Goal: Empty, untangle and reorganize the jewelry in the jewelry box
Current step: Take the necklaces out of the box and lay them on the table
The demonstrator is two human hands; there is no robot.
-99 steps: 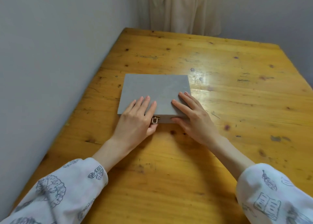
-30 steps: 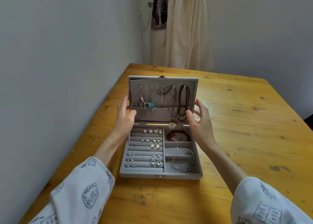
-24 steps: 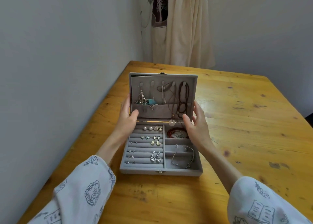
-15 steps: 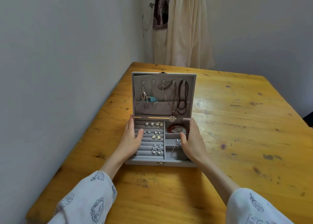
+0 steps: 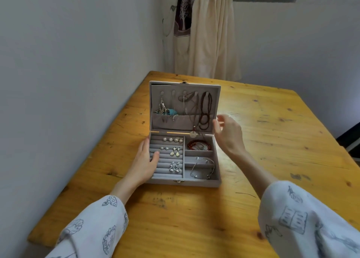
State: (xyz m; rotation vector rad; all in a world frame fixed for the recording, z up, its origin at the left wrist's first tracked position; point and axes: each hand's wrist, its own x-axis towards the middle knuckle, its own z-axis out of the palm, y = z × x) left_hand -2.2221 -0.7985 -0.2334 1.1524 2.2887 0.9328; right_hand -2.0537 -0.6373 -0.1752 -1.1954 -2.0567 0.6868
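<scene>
The grey jewelry box (image 5: 217, 172) stands open on the wooden table (image 5: 272, 140), its lid (image 5: 185, 86) upright. Necklaces (image 5: 204, 109) hang tangled inside the lid, above a pocket with a turquoise piece (image 5: 172, 112). Earrings (image 5: 174, 152) sit in the ring rolls on the left. A red bead bracelet (image 5: 198, 143) and a silver bangle (image 5: 204, 166) lie in the right compartments. My left hand (image 5: 145, 160) rests on the box's left edge, thumb on the ring rolls. My right hand (image 5: 228, 135) hovers by the lid's right side, fingers relaxed, holding nothing.
A grey wall runs along the table's left edge. A cream curtain (image 5: 206, 33) hangs behind the far end. A dark object (image 5: 350, 137) shows at the right edge of the table.
The closed box has been opened. In the last half second my right hand lifted off the box's right side toward the lid, while my left hand stayed on the left edge.
</scene>
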